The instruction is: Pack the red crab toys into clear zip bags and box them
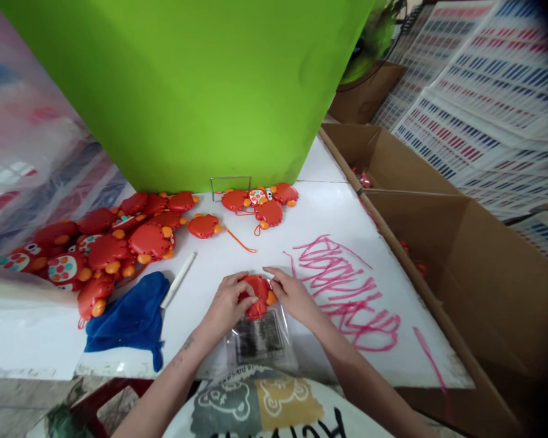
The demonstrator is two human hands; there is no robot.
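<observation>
A red-orange crab toy (257,294) lies at the mouth of a clear plastic bag (260,338) with a printed label, on the white table (301,243) close to me. My left hand (228,302) grips the toy's left side with curled fingers. My right hand (292,294) holds the toy's right side and the bag's edge. Both hands are closed around it.
A heap of crab toys (109,243) lies at the left, a smaller group (262,204) by the green wall (201,91). A blue cloth (130,319) and a white stick (179,278) lie left of my hands. Pink scribble (347,292) marks the table. Open cardboard boxes (461,261) stand at the right.
</observation>
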